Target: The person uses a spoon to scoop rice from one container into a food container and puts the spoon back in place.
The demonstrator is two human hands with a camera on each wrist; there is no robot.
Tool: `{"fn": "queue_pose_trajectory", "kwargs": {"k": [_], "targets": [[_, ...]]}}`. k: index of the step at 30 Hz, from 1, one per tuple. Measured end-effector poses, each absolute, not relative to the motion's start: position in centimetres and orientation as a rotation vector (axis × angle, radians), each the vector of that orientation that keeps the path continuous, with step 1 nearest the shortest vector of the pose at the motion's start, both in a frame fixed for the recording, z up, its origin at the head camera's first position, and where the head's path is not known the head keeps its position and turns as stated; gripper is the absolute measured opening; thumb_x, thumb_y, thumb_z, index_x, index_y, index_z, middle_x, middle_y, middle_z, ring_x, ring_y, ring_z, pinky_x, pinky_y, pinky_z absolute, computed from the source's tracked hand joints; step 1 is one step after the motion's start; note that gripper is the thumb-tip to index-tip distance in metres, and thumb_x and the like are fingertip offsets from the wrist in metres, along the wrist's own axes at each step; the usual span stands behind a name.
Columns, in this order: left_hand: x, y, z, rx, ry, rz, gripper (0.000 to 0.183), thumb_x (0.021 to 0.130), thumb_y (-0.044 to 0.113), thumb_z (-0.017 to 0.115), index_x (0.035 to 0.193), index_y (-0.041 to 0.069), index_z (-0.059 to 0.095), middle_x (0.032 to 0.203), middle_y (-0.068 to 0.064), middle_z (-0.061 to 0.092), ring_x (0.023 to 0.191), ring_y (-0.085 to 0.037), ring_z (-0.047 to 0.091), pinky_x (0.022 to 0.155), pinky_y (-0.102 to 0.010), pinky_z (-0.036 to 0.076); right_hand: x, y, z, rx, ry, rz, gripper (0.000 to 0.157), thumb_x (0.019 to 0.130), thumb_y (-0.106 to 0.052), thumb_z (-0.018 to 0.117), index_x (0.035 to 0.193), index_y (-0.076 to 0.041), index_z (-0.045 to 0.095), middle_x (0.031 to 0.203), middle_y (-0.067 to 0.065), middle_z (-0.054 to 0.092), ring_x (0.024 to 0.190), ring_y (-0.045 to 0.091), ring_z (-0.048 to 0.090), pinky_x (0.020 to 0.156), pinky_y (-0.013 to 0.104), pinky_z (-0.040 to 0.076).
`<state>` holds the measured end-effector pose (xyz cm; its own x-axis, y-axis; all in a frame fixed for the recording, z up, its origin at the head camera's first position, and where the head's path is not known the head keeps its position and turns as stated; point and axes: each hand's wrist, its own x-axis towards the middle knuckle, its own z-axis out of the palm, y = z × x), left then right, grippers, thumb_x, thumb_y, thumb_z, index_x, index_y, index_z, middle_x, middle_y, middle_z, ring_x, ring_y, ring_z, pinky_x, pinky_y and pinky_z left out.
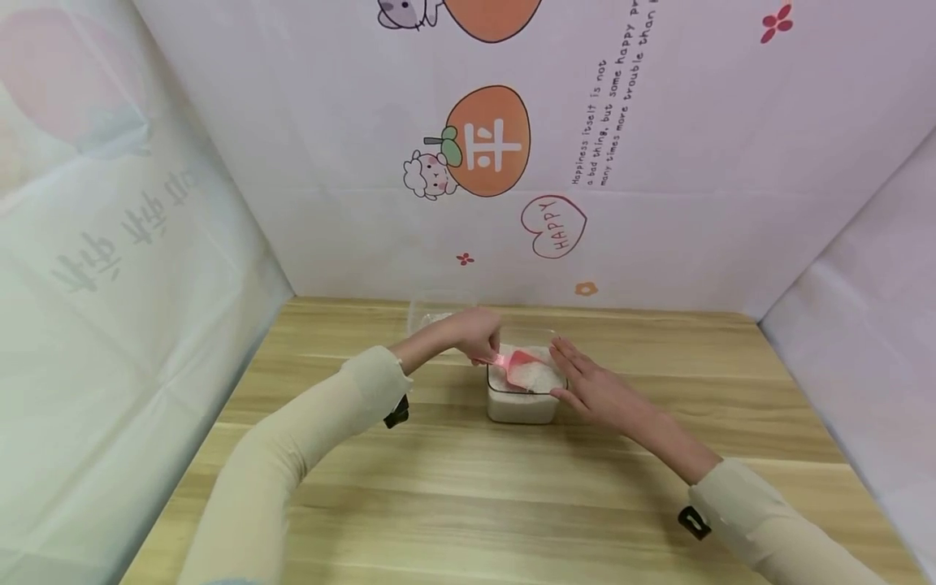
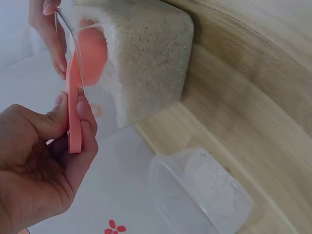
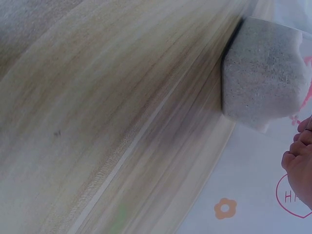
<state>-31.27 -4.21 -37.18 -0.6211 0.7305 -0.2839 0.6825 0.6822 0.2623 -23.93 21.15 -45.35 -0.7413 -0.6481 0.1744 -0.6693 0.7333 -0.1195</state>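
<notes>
A clear square container [image 1: 497,417] filled high with white, rice-like grains [image 1: 539,377] stands on the table. My left hand [image 1: 478,331] grips the handle of a pink scoop [image 2: 92,56] between thumb and curled fingers. The scoop's blade [image 1: 517,359] is inside the container's rim, with grains lying in and around it. My right hand [image 1: 598,392] rests against the right side of the rim, its fingers straight; only part of this hand [image 3: 301,163] shows at the edge of the right wrist view.
Behind my left hand, a second clear tub [image 2: 171,192] holds white material [image 2: 209,183], partly hidden in the head view. The wooden table [image 1: 453,496] meets a printed white backdrop [image 1: 351,236] at its back edge, with white sheets on both sides.
</notes>
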Motion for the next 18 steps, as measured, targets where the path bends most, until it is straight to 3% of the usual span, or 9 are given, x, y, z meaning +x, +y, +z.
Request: {"fn": "queue_pose_trajectory", "kwargs": {"k": [6, 11, 18], "targets": [[-31.6, -5.5, -37.9, 1.064, 2.440, 0.404, 0.034, 0.089, 0.006, 0.057, 0.059, 0.012, 0.071, 0.054, -0.001, 0.065, 0.040, -0.002, 0.042, 0.044, -0.017, 0.033, -23.9, 21.2, -45.4, 1.058, -2.853, 0.253, 0.070, 0.098, -0.048, 0.036, 0.146, 0.000, 0.021, 0.154, 0.016, 0.016, 0.142, 0.029, 0.017, 0.103, 0.046, 0.036], [-31.3, -6.7, -38.0, 1.048, 2.379, 0.544, 0.033, 0.090, 0.006, 0.056, 0.059, 0.006, 0.068, 0.051, -0.003, 0.059, 0.040, -0.004, 0.035, 0.044, -0.018, 0.030, -23.8, 21.2, -45.3, 1.057, -2.848, 0.266, 0.071, 0.097, -0.049, 0.036, 0.146, 0.001, 0.022, 0.154, 0.016, 0.016, 0.142, 0.029, 0.018, 0.103, 0.046, 0.035], [-30.8, -7.9, -38.1, 1.000, 2.339, 0.667, 0.028, 0.090, 0.001, 0.054, 0.066, 0.002, 0.069, 0.053, 0.000, 0.057, 0.043, -0.005, 0.037, 0.045, -0.018, 0.031, -23.9, 21.3, -45.6, 1.070, -2.808, 0.245, 0.070, 0.097, -0.048, 0.037, 0.145, 0.001, 0.023, 0.154, 0.017, 0.018, 0.141, 0.031, 0.020, 0.103, 0.046, 0.035]]}}
